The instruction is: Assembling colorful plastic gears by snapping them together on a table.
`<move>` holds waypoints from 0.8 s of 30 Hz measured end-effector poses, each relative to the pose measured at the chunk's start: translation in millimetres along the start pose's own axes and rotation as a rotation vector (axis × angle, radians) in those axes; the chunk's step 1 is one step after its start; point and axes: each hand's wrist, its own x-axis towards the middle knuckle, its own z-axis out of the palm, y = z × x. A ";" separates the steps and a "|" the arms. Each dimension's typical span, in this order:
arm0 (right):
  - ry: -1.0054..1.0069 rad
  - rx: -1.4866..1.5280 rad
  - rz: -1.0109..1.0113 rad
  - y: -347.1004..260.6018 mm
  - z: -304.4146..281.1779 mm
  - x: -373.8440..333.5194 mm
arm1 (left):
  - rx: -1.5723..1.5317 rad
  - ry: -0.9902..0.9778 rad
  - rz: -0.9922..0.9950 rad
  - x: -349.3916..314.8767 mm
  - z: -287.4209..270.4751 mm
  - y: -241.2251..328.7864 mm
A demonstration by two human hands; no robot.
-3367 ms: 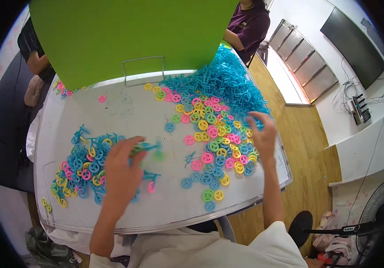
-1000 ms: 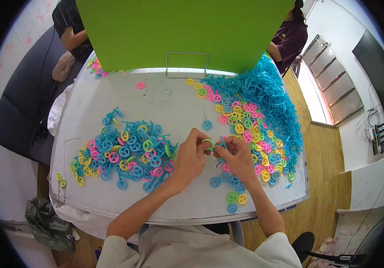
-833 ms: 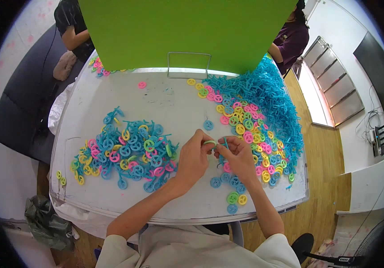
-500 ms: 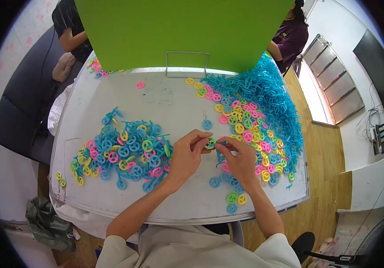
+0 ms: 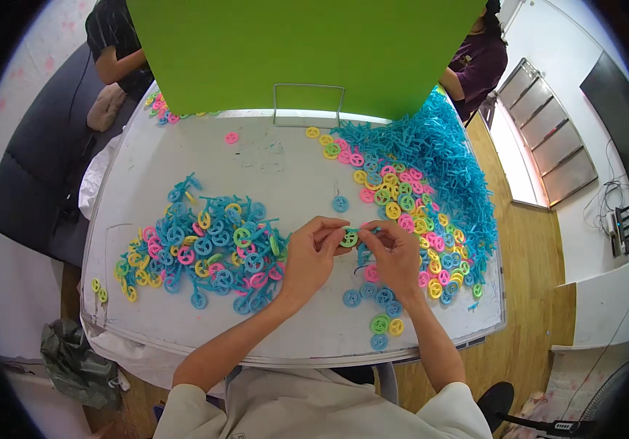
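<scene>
Between my hands, over the middle of the white table, is a small green spoked plastic wheel (image 5: 349, 238). My left hand (image 5: 307, 257) pinches it by its left edge. The fingers of my right hand (image 5: 396, 259) are closed at the wheel's upper right on a small blue plastic stick, mostly hidden by the fingertips. A single blue wheel (image 5: 340, 204) lies just beyond my hands. To the left is a heap of joined wheels and sticks (image 5: 201, 249), mostly blue with pink, yellow and green. Loose coloured wheels (image 5: 405, 222) spread to the right.
A large pile of blue sticks (image 5: 450, 157) covers the table's far right. A green board (image 5: 300, 58) with a wire stand rises at the back. Several wheels (image 5: 379, 323) lie near the front edge. Two people (image 5: 113, 47) sit beyond the board, partly visible.
The green wheel has turned to show more of its face and shifted slightly right and nearer. Both hands stay close together around it.
</scene>
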 end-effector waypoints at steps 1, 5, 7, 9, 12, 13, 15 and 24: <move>-0.013 -0.008 0.001 -0.1 -1.2 0.8 | 0.001 0.000 0.001 0.4 -0.4 1.3; -0.007 0.060 -0.078 4.7 3.9 -0.7 | 0.024 0.033 0.013 -1.4 -3.9 10.9; -0.052 -0.050 -0.117 0.1 1.3 -0.1 | 0.051 0.031 -0.024 -1.2 -4.1 12.8; -0.034 -0.044 -0.074 1.3 1.8 0.0 | -0.056 0.035 -0.062 -0.7 -3.9 12.9; -0.037 -0.015 -0.024 4.1 0.3 0.6 | -0.116 -0.052 -0.094 0.7 -6.4 12.6; -0.061 0.011 -0.022 4.8 -0.2 0.4 | -0.116 -0.051 -0.094 0.3 -6.6 12.1; -0.080 0.023 -0.051 10.9 -2.2 1.0 | -0.095 -0.001 -0.104 -0.4 -7.1 10.0; -0.039 -0.133 -0.105 -1.0 6.2 -4.0 | 0.039 0.007 0.027 -0.4 -5.4 -1.9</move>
